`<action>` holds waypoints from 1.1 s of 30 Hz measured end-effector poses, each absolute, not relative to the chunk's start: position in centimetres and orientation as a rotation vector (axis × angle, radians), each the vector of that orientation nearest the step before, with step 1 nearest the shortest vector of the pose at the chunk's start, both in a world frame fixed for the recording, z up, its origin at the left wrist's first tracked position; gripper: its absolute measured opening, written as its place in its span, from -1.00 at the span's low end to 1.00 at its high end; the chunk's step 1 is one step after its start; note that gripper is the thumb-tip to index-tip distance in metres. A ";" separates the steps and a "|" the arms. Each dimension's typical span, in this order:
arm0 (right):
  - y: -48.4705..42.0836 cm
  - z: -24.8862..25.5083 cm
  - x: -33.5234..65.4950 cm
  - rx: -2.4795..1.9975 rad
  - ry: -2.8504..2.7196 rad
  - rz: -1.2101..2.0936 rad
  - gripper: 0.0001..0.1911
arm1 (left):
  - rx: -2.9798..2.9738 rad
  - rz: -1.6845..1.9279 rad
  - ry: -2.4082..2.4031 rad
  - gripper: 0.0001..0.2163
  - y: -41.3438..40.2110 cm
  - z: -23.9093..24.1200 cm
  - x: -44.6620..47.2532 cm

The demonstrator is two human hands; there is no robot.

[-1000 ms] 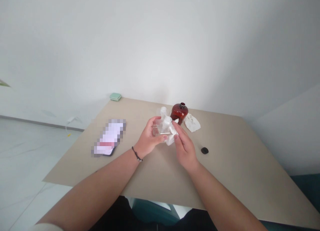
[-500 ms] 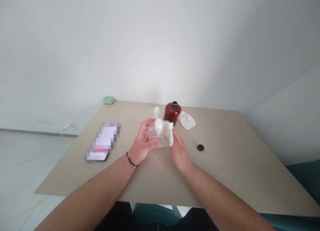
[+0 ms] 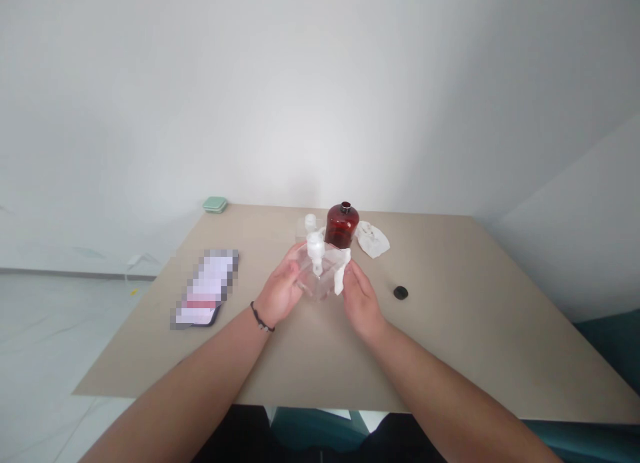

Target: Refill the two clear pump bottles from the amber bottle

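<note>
Your left hand [image 3: 280, 293], fingers curled, grips the left side of the clear plastic pack with white pump fittings [image 3: 316, 276] at frame centre. Your right hand [image 3: 361, 303], fingers together, clamps its right edge and a white tissue [image 3: 341, 278], below the amber glass bottle [image 3: 342, 227].

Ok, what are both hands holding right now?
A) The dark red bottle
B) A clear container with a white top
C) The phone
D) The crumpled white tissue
B: the left hand and right hand both grip the clear container, while the dark red bottle stands behind it.
</note>
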State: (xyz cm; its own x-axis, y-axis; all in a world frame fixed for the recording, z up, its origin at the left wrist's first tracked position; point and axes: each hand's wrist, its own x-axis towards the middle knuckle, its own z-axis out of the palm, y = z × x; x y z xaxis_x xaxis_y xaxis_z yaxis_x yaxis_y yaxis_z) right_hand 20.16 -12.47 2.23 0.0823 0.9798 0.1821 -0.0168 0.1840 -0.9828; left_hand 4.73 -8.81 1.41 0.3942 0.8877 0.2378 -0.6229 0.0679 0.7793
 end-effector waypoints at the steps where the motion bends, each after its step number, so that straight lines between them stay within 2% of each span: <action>1: -12.5 2.3 20.2 -1.082 -1.244 0.998 -0.38 | 0.966 1.191 0.355 -0.40 -8.6 1.3 4.8; 6: -12.2 2.4 20.4 -1.069 -1.305 0.956 -0.38 | 0.973 1.314 0.523 -0.52 -8.3 0.4 4.7; 12: -12.0 2.2 20.5 -1.036 -1.278 1.004 -0.39 | 1.193 1.305 0.565 -0.24 -8.9 0.9 4.7; 16: -12.0 2.2 20.5 -0.961 -1.242 1.099 -0.38 | 1.337 1.279 0.599 -0.33 -9.2 1.5 4.6; 23: -11.9 2.8 20.5 -0.994 -1.059 1.253 -0.42 | 1.457 1.101 0.471 -0.33 -9.8 1.4 4.1; 33: -12.0 2.4 20.0 -1.199 -1.147 1.221 -0.30 | 1.136 1.323 0.407 -0.35 -9.7 1.7 4.4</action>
State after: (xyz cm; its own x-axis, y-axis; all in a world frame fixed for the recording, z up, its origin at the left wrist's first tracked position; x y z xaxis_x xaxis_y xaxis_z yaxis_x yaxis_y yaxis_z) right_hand 20.03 -11.98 2.44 0.0284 0.9995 -0.0156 -0.0468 -0.0143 -0.9988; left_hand 4.38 -9.75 1.65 0.2723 0.8968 0.3488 -0.5452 -0.1549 0.8239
